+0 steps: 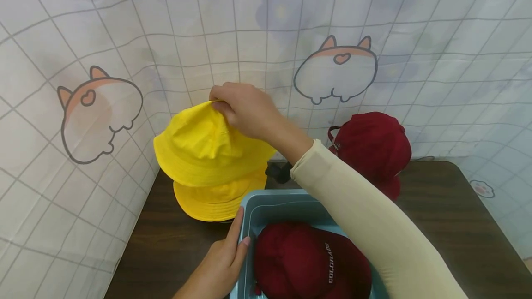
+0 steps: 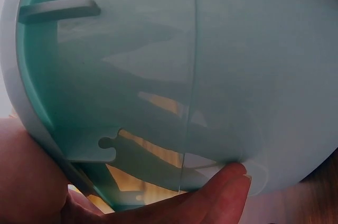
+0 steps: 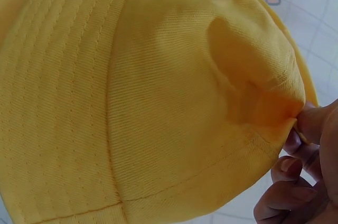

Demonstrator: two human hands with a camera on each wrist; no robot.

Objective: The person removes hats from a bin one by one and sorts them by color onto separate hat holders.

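My right hand (image 1: 245, 107) pinches the crown of a yellow bucket hat (image 1: 199, 142) between thumb and fingers. In the right wrist view the cloth of the bucket hat (image 3: 174, 92) puckers where it is pinched. Directly below it, partly covered, is a second yellow bucket hat (image 1: 216, 202). My left hand (image 1: 218, 262) grips the left rim of a light blue plastic bin (image 1: 249, 216), thumb inside. The left wrist view shows its fingers (image 2: 222, 195) along the outer wall of the bin (image 2: 253, 65). Inside the bin lies a dark red cap (image 1: 299, 262) with white lettering.
Another dark red cap (image 1: 370, 146) stands at the back right of the dark wooden table (image 1: 449, 234), partly behind my right sleeve (image 1: 370, 216). A small black object (image 1: 278, 172) sits behind the bin. A grid-patterned curtain (image 1: 266, 22) hangs around the table's back and sides.
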